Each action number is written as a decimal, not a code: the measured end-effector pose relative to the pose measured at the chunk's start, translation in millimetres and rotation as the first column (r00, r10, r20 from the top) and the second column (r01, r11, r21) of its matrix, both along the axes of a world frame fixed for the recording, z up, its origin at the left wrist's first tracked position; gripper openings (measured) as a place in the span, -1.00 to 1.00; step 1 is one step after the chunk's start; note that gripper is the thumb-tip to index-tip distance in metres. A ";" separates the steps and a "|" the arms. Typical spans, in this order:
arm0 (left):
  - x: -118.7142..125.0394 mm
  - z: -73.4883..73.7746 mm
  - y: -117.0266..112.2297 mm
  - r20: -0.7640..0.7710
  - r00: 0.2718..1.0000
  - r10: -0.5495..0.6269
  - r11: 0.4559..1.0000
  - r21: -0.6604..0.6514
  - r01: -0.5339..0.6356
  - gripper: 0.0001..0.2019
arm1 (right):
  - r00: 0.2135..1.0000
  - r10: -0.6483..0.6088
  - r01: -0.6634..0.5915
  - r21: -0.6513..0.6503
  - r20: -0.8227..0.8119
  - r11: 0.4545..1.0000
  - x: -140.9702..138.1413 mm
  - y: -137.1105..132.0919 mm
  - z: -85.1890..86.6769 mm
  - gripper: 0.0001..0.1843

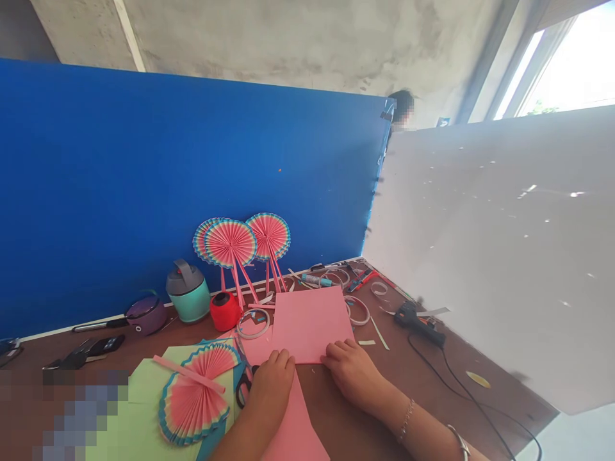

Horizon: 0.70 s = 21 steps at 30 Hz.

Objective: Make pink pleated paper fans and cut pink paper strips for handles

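A pink paper sheet (310, 323) lies on the brown table (432, 365) in front of me. My left hand (271, 384) presses its fingertips on the sheet's near left edge, fingers curled down. My right hand (353, 371) rests on the near right edge, fingers bent onto the paper. More pink paper (295, 429) lies under my left wrist. Scissors (243, 384) lie just left of my left hand. A folded pink fan with a blue edge (195, 400) lies on green paper (139, 410) to the left.
Finished paper fans (240, 246) lean on the blue board (168, 179). Near them stand a red spool (224, 310), a teal cup (188, 298), tape rolls (253, 323) and a purple item (144, 314). A black glue gun (418, 320) with cord lies right, by the white board (504, 243).
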<state>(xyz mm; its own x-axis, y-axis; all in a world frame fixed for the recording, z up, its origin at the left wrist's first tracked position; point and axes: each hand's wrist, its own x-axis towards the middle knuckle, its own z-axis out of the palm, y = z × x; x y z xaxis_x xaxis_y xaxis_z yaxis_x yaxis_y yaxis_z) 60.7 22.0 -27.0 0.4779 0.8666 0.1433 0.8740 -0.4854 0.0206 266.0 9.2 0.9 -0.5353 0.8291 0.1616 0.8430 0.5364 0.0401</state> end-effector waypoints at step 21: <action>-3.4 31.1 -3.7 -0.074 0.997 -0.030 0.990 -0.141 0.020 -0.76 | 0.996 -0.085 0.087 0.075 -0.033 0.993 4.0 1.9 -3.8 -0.85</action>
<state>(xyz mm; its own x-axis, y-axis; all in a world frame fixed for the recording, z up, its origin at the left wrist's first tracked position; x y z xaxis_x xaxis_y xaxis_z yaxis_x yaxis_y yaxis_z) 57.3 18.3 4.1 0.5046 0.8632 -0.0160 0.8633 -0.5042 0.0246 270.0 11.1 -2.8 -0.4565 0.8566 0.2406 0.8873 0.4582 0.0525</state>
